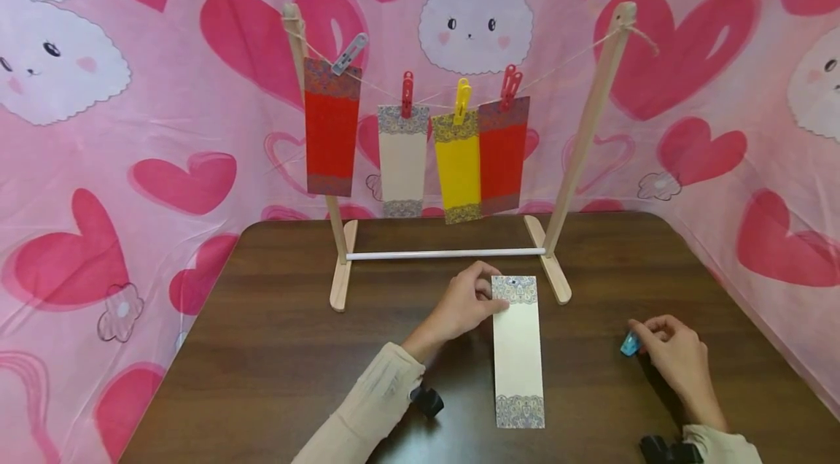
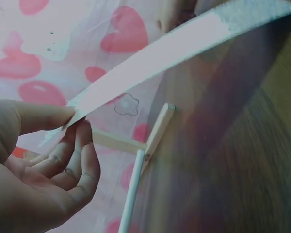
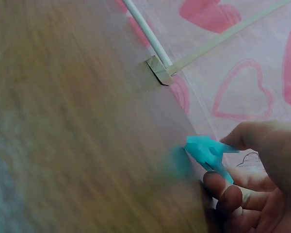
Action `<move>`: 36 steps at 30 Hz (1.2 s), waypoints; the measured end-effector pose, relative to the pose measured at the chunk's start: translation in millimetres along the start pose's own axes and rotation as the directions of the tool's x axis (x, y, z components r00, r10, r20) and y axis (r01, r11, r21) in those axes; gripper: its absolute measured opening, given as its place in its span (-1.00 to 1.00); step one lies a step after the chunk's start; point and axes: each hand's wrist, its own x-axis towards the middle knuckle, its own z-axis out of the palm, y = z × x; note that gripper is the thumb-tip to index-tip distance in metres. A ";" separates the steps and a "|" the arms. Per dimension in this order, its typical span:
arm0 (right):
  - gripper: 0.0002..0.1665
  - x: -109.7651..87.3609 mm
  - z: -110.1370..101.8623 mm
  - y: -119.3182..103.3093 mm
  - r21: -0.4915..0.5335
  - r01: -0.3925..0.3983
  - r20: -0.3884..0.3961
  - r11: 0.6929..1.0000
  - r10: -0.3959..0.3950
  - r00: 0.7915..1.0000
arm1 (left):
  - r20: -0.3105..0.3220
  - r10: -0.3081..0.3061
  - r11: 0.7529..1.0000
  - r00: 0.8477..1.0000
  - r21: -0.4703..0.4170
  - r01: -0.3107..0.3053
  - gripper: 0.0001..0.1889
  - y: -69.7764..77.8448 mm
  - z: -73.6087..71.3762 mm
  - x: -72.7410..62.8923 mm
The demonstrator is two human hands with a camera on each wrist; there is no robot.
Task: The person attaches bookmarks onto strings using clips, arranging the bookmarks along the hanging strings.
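Between thumb and fingers, my left hand [image 1: 463,306] pinches a long cream paper strip [image 1: 518,358] near its patterned top end. The left wrist view shows the strip [image 2: 150,60] slanting away from the thumb, over the dark wood with its shadow below. To the right, my right hand [image 1: 674,353] holds a small blue clothespin [image 1: 631,343]. In the right wrist view the clothespin [image 3: 206,153] sits between thumb and fingertips, close over the tabletop.
Behind my hands stands a wooden rack [image 1: 590,128] with a string across its posts and a white crossbar [image 1: 446,254]. Clothespins hold a red card [image 1: 331,132], a cream card [image 1: 402,161], a yellow card [image 1: 457,165] and another red card [image 1: 503,154] on the string.
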 end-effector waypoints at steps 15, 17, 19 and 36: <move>-0.53 -1.8 10.9 -7.1 0.195 0.012 -0.095 0.981 0.006 0.995 | -0.080 -0.087 0.953 0.993 -0.296 0.060 -0.86 6.8 -11.6 2.3; -0.56 -1.8 9.7 -10.6 0.204 0.044 -0.125 0.978 -0.019 0.992 | -0.086 -0.070 0.950 0.994 -0.308 0.041 -0.86 10.9 -14.4 1.7; -0.58 -1.8 6.9 -14.3 0.212 0.088 -0.157 0.973 -0.055 0.986 | -0.093 -0.052 0.945 0.994 -0.325 0.019 -0.87 15.1 -17.3 1.1; -0.63 4.3 -38.9 -53.8 0.179 0.414 -0.297 0.892 -0.352 0.887 | -0.137 0.029 0.944 0.990 -0.321 -0.072 -0.88 34.6 -26.3 4.8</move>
